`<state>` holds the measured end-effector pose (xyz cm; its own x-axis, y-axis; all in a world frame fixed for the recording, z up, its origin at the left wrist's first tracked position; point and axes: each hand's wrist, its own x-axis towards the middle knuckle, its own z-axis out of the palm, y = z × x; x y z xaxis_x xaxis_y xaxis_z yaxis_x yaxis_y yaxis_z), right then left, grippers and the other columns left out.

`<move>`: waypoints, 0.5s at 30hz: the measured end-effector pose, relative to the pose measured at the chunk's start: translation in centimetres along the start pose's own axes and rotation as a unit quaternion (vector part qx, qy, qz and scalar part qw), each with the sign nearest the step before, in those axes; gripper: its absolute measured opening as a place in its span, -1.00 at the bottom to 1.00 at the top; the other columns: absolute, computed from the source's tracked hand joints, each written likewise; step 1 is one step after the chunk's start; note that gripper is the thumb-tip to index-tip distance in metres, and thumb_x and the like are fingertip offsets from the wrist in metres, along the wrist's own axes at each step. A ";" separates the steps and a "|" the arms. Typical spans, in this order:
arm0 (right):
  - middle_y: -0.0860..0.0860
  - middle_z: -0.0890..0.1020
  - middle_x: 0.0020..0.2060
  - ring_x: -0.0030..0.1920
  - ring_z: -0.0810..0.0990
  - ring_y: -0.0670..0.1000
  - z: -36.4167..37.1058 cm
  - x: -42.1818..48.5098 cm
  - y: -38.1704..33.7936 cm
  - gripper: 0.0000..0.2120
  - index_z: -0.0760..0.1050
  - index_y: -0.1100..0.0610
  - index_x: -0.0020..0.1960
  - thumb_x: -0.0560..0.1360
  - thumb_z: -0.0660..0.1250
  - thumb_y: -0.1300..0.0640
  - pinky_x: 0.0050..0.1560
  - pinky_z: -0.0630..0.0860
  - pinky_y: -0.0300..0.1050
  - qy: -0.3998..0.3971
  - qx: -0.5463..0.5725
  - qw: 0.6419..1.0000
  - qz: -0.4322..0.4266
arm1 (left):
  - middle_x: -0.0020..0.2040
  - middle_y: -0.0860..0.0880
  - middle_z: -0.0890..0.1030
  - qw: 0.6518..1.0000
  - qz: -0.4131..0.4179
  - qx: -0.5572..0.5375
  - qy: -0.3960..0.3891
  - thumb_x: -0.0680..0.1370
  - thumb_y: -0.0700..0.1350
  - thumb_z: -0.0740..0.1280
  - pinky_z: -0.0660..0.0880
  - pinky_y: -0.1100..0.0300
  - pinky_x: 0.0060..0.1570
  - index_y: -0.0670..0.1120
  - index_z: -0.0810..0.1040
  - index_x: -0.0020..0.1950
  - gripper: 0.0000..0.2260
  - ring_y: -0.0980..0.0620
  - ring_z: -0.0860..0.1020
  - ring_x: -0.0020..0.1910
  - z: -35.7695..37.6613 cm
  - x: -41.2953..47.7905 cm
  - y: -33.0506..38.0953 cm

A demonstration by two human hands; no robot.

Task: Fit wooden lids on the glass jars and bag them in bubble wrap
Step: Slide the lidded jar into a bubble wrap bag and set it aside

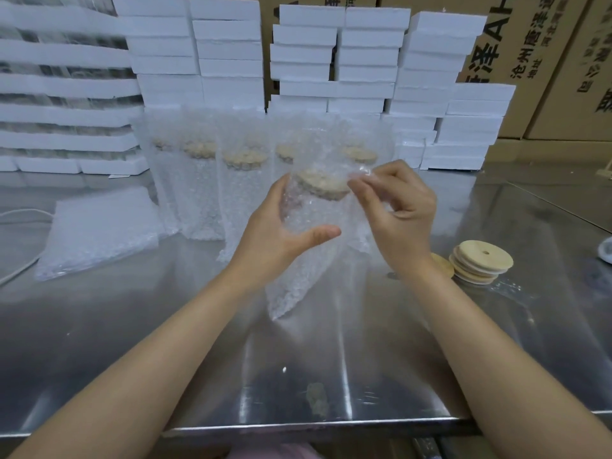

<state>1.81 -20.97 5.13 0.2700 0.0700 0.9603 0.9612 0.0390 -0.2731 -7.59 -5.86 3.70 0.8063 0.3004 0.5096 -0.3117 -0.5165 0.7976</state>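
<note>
- Forearms cross steel table (99, 326) near edge; left hand (275, 233) grips bubble-wrap bag (298, 286) round lidded jar (318, 207), above table middle.
- Right hand (397, 213) pinches bag mouth.
- Risk: slick wrap, jar could slip and drop.

Packing station in a warehouse, steel worktable (132, 326) in the foreground, stacked white foam blocks (364, 58) across the upper frame, printed cardboard cartons (546, 61) upper right

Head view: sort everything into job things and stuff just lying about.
Job: jar with lid, in bag, gripped by left hand; right hand pinches bag; spare lids; bagged jars; spare bags.
Lying about: foam blocks; cartons; cable.
</note>
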 end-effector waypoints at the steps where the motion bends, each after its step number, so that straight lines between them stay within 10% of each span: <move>1: 0.02 0.53 -0.21 -0.20 0.50 -0.25 -0.2 0.3 -0.2 -0.89 0.64 0.25 -0.05 0.48 0.44 0.20 -0.22 0.43 -0.36 0.018 0.003 1.000 -0.011 | 0.36 0.20 0.46 1.000 -0.012 -0.007 -0.014 0.20 0.33 0.54 0.40 0.30 0.28 0.09 0.27 0.48 -0.06 0.31 0.43 0.30 -0.1 0.2 -0.1; 6: 0.05 0.48 0.12 0.10 0.56 -0.11 0.0 1.1 -0.7 -0.67 0.43 0.01 0.28 0.55 0.33 -0.01 0.07 0.49 -0.25 0.017 0.117 0.986 0.115 | 0.21 -0.01 0.59 0.983 -0.087 -0.160 0.040 0.20 0.17 0.51 0.51 0.19 0.11 -0.06 0.43 0.32 -0.25 0.08 0.58 0.17 -0.7 1.2 0.1; 11: -0.24 0.48 0.28 0.27 0.47 -0.26 1.3 -0.3 0.0 0.01 0.27 -0.13 0.46 0.13 0.40 -0.54 0.26 0.42 -0.17 -0.275 0.191 0.860 0.385 | 0.20 -0.22 0.60 0.909 -0.137 -0.394 -0.011 0.40 0.04 0.26 0.58 0.06 0.08 -0.19 0.56 0.25 -0.50 -0.16 0.59 0.16 -1.2 1.0 0.5; 15: -0.04 0.60 0.24 0.30 0.55 0.04 2.0 -1.6 1.1 -0.19 0.41 -0.09 0.30 0.16 0.54 -0.39 0.31 0.46 0.15 -0.281 0.234 0.849 0.381 | 0.03 -0.13 0.68 0.932 -0.131 -0.334 -0.049 0.49 0.10 0.16 0.59 0.12 -0.10 -0.05 0.67 0.06 -0.61 -0.09 0.65 0.01 -1.0 0.8 0.4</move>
<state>2.28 -19.08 3.22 0.6081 0.7115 0.3520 0.3565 0.1514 -0.9219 -7.57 -5.03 4.71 0.9309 0.2541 0.2623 -0.3137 0.1885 0.9306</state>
